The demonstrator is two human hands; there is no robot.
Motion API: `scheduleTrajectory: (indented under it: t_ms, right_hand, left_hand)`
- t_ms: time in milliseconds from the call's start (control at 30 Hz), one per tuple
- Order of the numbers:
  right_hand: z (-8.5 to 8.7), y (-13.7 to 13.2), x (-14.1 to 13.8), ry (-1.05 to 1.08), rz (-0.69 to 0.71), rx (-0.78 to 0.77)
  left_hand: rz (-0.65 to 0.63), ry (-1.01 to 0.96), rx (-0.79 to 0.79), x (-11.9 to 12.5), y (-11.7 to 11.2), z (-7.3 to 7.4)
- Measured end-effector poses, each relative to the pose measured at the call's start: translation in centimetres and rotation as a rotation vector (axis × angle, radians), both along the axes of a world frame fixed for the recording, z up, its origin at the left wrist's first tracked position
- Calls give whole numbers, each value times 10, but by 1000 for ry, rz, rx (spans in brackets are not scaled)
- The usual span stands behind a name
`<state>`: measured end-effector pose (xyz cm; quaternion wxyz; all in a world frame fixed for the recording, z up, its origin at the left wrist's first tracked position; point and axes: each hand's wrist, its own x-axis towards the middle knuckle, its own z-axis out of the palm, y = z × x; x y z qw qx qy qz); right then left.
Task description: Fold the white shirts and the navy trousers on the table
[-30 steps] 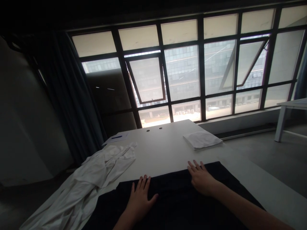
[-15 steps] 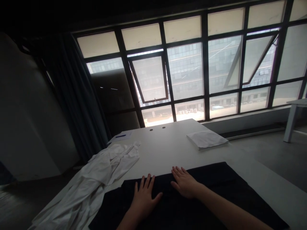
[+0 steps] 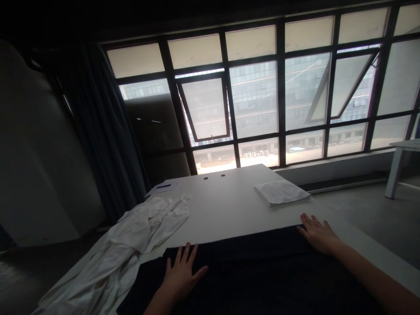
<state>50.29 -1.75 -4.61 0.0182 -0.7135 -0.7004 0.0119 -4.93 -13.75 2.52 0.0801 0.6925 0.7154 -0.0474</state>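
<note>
1. Head view, forward and down along a white table [image 3: 226,210], with a dark cloth [image 3: 249,273] spread flat across the near part of the tabletop.
2. Left hand [image 3: 182,273]: open, palm down, fingers [image 3: 187,253] spread, flat on the cloth just short of its far edge, near the middle of the frame's lower part.
3. Right hand [image 3: 316,234]: open, palm down, fingers [image 3: 310,221] spread, at the cloth's far right corner, right on the border between dark fabric and white tabletop.
4. Hands well apart, neither clamped on anything, the whole width of the cloth's far edge between them.
5. Dark cloth: mostly under and nearer than both hands, its far edge a straight line across the table, its left end overlapping a white garment [image 3: 144,227].
6. White garment: crumpled, at the table's left side, trailing over the left edge and down.
7. Folded white cloth [image 3: 281,193]: flat on the table's far right part, well beyond the right hand.
8. Paper [image 3: 172,189] and blue pen [image 3: 163,186]: far left on the table, just beyond the garment.
9. Far end of the table: two small holes [image 3: 205,178], below a wide window [image 3: 252,96].
10. Left of the window: dark curtain [image 3: 101,122]. Far right: side table [image 3: 402,144].
</note>
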Motion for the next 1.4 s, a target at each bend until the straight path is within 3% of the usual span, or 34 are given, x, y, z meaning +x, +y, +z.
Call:
scheduleTrajectory:
  t_ms: [167,267,400,500,567,667,833,967,1233,1400]
  right_hand:
    - [-7,-4,16,-19,-106,92]
    - [4,-11,17,10,-97,177]
    - [41,-35,-1,124,167,212]
    - [68,-65,-41,189,271,159]
    - [77,-88,-76,271,425,114]
    - [73,-115,-120,383,611,27]
    - [49,-121,-142,406,679,-88]
    - [42,-102,-121,355,578,-46]
    - [34,-58,-23,73,4,21]
    - [34,-49,-4,107,-118,-1]
  left_hand:
    - [19,-10,-12,-33,2,-4]
    - [66,69,45,-33,0,-6]
    - [89,246,208,-1,-9,-1]
    - [-131,129,294,38,-21,1]
    - [-321,-13,262,63,-30,-1]
    - [-399,-92,138,86,-41,-7]
    - [-212,-58,116,87,-40,-10]
    - [-181,-73,92,79,-34,-6]
    - [-202,-115,167,85,-35,4]
    - [-238,-147,199,83,-34,-1]
